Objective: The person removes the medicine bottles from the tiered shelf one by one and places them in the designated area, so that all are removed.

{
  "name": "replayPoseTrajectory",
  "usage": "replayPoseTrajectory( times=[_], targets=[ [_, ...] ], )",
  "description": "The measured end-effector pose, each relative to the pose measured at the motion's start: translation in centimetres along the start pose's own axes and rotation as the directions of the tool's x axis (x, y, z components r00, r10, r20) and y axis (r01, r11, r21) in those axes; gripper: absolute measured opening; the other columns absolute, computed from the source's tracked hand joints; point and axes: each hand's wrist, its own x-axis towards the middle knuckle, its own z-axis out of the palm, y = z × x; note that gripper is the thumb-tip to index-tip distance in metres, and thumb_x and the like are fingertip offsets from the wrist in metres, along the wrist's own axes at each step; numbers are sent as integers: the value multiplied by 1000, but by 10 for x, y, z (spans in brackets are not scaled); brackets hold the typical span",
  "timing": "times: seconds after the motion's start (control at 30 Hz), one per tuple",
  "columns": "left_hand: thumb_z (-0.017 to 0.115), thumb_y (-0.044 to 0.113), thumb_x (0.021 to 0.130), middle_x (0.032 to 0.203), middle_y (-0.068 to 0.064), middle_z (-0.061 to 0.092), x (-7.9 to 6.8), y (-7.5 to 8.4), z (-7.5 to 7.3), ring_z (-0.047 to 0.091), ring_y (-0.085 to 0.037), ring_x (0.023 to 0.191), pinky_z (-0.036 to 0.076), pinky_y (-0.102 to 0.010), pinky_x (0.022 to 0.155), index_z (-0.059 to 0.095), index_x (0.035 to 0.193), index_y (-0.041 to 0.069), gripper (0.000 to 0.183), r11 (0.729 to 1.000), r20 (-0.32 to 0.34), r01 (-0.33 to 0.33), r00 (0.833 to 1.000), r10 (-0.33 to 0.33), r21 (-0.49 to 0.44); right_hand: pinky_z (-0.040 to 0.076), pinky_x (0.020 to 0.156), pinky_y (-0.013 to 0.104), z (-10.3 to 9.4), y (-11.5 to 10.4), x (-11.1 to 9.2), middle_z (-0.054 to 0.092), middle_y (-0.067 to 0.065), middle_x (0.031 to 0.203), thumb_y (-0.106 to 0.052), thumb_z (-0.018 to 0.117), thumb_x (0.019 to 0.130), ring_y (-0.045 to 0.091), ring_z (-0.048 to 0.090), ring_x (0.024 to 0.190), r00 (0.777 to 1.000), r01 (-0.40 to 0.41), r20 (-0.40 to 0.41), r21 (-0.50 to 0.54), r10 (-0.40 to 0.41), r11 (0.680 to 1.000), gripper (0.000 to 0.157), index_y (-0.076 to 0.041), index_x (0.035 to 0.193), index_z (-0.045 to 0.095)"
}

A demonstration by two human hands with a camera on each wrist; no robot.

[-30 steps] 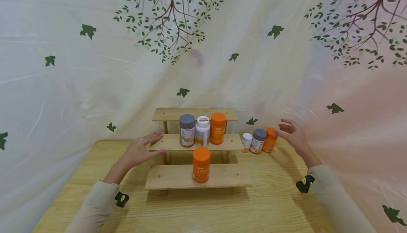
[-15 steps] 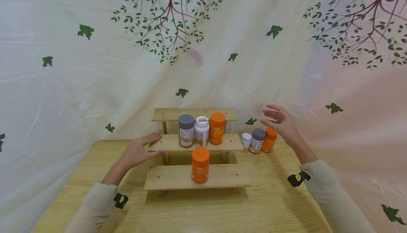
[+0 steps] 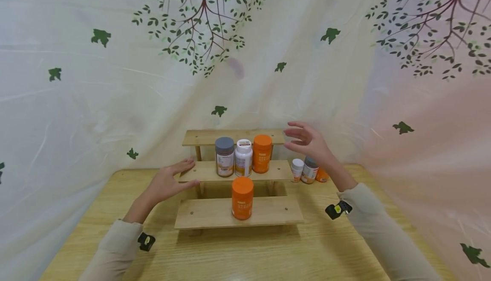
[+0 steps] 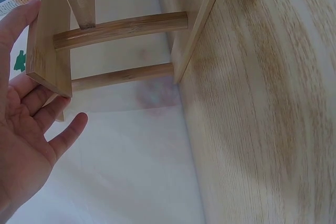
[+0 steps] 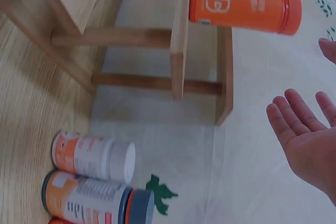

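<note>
Left hand (image 3: 166,183): 1, at the left end of the middle shelf (image 3: 281,168) of a 3-tier wooden stand (image 3: 201,219). Grip wide, holding the board end, thumb toward the near edge, fingers round the far side; little finger out beside the wood.

Right hand (image 3: 312,146): 1, raised at the right end of the far shelf (image 3: 209,137), apart from the stand in the right wrist view. Grip wide, thumb parted from the fingers, palm bare; nearest item, the middle-shelf orange bottle (image 3: 262,155).

Middle shelf, left to right: 1 grey-capped bottle (image 3: 225,160); 1 white-capped bottle (image 3: 243,161); the orange bottle, right of centre. All 3 upright, side by side.

Near shelf (image 3: 276,212): 1 near orange bottle (image 3: 242,200), upright, about mid-length.

Table (image 3: 245,257), right of the stand, left to right: 1 small white bottle (image 3: 296,171); 1 grey-lidded jar (image 3: 308,173); 1 table orange bottle (image 3: 322,176), partly hidden by the right forearm. All 3 upright in a close row.

Sleeves (image 3: 377,230): 2, pale, each with 1 black wrist camera (image 3: 338,209).

Far side: 1 pale curtain (image 3: 153,97), printed with branches and green leaves.
</note>
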Motion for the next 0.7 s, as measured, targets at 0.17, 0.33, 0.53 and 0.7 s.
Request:
replayPoseTrajectory(
  times=[0.17,0.33,0.53,0.7],
  targets=[
    [81,40,86,150,-9,55,0,-2,0,53,-36,139,46,-59,109,61,140,3,69,1000,0,-7,1000,7,4,49,110,46,20,-1,5,56,21,146,-11,74,94,38,54,136,997,-12,74,7,12,1000,63,-12,150,46],
    [81,42,86,150,-9,55,0,-1,0,53,-36,138,46,-59,108,62,140,4,69,1000,-5,-11,1000,11,5,48,110,50,36,7,8,57,17,146,-10,75,93,35,55,135,992,-28,120,28,25,999,67,-9,152,43],
    [82,37,86,150,-9,55,0,1,0,53,-36,139,46,-59,109,61,140,4,67,1000,7,1,1000,-1,10,47,111,52,50,11,7,58,16,144,-12,77,92,33,56,134,988,-79,139,80,67,994,68,-14,152,45],
    [83,38,85,149,-9,55,0,1,1,53,-36,138,46,-59,108,62,139,3,68,1000,-4,-8,1000,8,7,51,108,49,54,13,5,61,12,142,-18,78,92,30,58,132,986,-94,143,78,82,992,68,-22,151,45]
  ],
)
